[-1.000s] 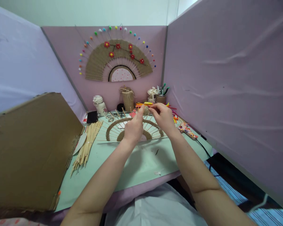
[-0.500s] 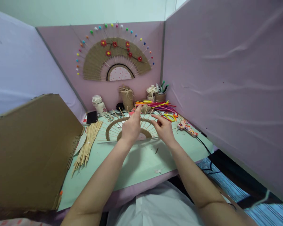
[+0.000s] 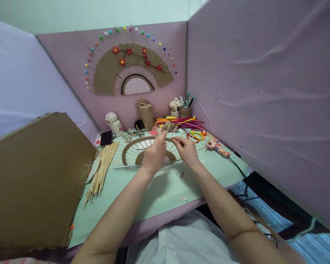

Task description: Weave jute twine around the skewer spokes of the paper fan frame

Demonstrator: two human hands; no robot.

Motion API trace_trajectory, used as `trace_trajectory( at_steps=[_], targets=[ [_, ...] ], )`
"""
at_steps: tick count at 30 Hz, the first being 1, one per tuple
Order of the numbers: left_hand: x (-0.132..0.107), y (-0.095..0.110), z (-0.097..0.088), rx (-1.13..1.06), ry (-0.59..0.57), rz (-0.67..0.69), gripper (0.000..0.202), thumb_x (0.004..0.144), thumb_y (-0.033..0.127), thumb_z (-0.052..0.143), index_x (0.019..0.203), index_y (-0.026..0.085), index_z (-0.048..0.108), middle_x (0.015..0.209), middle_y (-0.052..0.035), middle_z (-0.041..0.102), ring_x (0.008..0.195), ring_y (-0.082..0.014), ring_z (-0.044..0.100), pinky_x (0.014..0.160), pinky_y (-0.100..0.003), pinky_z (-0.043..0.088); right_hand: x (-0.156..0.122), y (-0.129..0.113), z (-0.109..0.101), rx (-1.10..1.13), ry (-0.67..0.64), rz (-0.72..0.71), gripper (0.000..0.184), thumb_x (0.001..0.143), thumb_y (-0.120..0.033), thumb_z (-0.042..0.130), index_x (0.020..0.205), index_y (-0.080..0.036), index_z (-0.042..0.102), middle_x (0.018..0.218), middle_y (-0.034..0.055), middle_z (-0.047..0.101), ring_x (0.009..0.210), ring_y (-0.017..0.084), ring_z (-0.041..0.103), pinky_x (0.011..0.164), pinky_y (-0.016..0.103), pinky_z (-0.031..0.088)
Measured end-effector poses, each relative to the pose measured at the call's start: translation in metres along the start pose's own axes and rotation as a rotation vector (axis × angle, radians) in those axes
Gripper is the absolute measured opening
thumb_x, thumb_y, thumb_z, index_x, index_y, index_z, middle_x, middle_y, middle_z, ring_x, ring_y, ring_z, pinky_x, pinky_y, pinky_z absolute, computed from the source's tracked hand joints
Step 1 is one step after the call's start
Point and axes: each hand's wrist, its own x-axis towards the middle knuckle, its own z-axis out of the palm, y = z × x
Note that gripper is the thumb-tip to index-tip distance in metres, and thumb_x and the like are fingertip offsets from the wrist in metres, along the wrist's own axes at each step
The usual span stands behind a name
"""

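As left hand (image 3: 154, 156), right hand (image 3: 187, 152) meet at fan frame (image 3: 130, 148), cardboard (image 3: 35, 183) crowds left.

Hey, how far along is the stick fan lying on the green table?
Done: the sticks are spread in a half circle, with a twine core and one narrow twine band. In hand: left hand and right hand meet at that band's top. Left: probably more winding, since the wall fan has a wide band, flowers and coloured balls.

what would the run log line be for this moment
left hand: fingertips at fan frame arc | right hand: fingertips close beside | skewer bundle: left of frame
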Motion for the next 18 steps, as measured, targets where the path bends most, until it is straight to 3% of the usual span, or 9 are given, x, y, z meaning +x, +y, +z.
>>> trace_trajectory(
  at_steps=[9,13,18],
  targets=[
    [0.024,0.023,-0.013,-0.024,-0.155,-0.167,0.065,0.087,0.018,0.046,0.146,0.024,0.020,0.132,-0.0128,0.055,0.099,-0.0213,0.063,0.079,-0.032,0.049,-0.001,-0.004,0.000,-0.005,-0.007,-0.046,0.026,0.085,-0.039,0.052,0.086,-0.020,0.070,0.076,0.0024,0.069,0.063,0.015,0.057,0.061,0.026,0.041],
    [0.034,0.021,-0.011,-0.101,-0.239,-0.184,0.069,0.085,0.016,0.049,0.147,0.024,0.018,0.118,-0.0103,0.063,0.086,-0.0184,0.065,0.079,-0.031,0.047,-0.001,-0.005,0.001,-0.009,-0.017,-0.044,0.026,0.086,-0.037,0.051,0.086,-0.020,0.069,0.076,0.0025,0.068,0.064,0.015,0.057,0.062,0.026,0.041],
    [0.044,0.018,-0.013,-0.151,-0.347,-0.220,0.067,0.080,0.010,0.053,0.142,0.023,0.030,0.097,-0.0035,0.069,0.079,-0.0152,0.065,0.078,-0.026,0.045,-0.001,-0.003,-0.003,-0.016,-0.051,-0.051,0.027,0.086,-0.038,0.049,0.087,-0.019,0.069,0.077,0.0032,0.068,0.063,0.015,0.055,0.062,0.027,0.040]
  ],
)
